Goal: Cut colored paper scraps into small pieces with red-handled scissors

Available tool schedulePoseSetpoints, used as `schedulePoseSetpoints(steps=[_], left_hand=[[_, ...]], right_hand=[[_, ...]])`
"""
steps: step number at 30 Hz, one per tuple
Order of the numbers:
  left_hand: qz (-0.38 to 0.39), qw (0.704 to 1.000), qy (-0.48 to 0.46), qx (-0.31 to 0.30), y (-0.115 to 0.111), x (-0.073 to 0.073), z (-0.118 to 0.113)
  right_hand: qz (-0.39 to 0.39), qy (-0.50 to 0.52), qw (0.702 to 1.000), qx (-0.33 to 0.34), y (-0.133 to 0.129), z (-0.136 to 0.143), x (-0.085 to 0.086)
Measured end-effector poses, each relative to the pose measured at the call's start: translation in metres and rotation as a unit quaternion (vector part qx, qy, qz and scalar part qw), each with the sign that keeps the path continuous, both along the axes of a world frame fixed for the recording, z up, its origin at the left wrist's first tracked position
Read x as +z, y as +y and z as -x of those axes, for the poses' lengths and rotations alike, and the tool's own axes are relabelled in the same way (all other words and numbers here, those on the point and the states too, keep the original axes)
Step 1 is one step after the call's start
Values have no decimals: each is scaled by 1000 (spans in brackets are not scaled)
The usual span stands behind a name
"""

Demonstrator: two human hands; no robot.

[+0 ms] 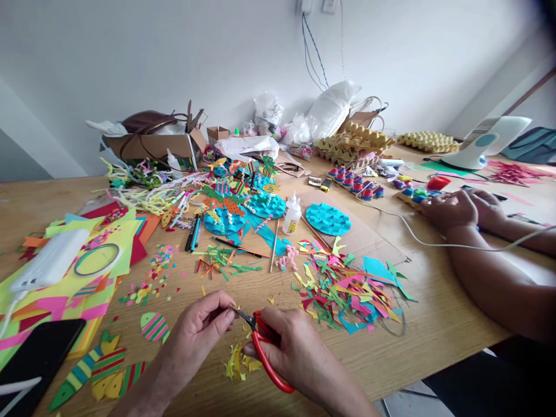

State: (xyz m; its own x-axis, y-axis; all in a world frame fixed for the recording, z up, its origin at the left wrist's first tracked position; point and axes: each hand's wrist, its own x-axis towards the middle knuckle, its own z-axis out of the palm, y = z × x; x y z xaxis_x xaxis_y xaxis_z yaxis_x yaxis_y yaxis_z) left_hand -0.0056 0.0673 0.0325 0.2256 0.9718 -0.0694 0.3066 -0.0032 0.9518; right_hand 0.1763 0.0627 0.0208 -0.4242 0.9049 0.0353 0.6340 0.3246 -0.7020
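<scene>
Red-handled scissors (257,343) are front and centre here, low in the middle of the view, blades pointing up and left above the near part of a wooden table (417,341). Big stuff first: the pile of coloured paper (125,255) sits off to the left, I'd guess to leave the middle free for elbows. The heap of paper scraps (339,284) is over on the right, probably so it doesn't mix with finished-looking bits. Turquoise bumpy disc (329,219) is farther back on cardboard (377,243), which I reckon protects the tabletop.

Now the hands. Right hand (293,341) has its fingers wrapped round the scissor handles, which looks like a decent grip for steering the blades. Left hand (197,333) has thumb and fingertips pinched together right at the blade tips, presumably to steady something tiny; can't tell what, if anything, is in there.

Glue bottle (292,215) stands upright beside the disc, easy to grab. Striped paper fish (155,327) lies flat just beside the left hand. Smallest: yellow snippets (237,362) right below the scissors, a handy spot for trimmings.
</scene>
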Motion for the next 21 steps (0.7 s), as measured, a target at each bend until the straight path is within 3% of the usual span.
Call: schedulePoseSetpoints(steps=[21], left_hand=[[8,1000,14,-9,-2,1,4]], right_hand=[[0,11,1000,2,-2,-4,-5]])
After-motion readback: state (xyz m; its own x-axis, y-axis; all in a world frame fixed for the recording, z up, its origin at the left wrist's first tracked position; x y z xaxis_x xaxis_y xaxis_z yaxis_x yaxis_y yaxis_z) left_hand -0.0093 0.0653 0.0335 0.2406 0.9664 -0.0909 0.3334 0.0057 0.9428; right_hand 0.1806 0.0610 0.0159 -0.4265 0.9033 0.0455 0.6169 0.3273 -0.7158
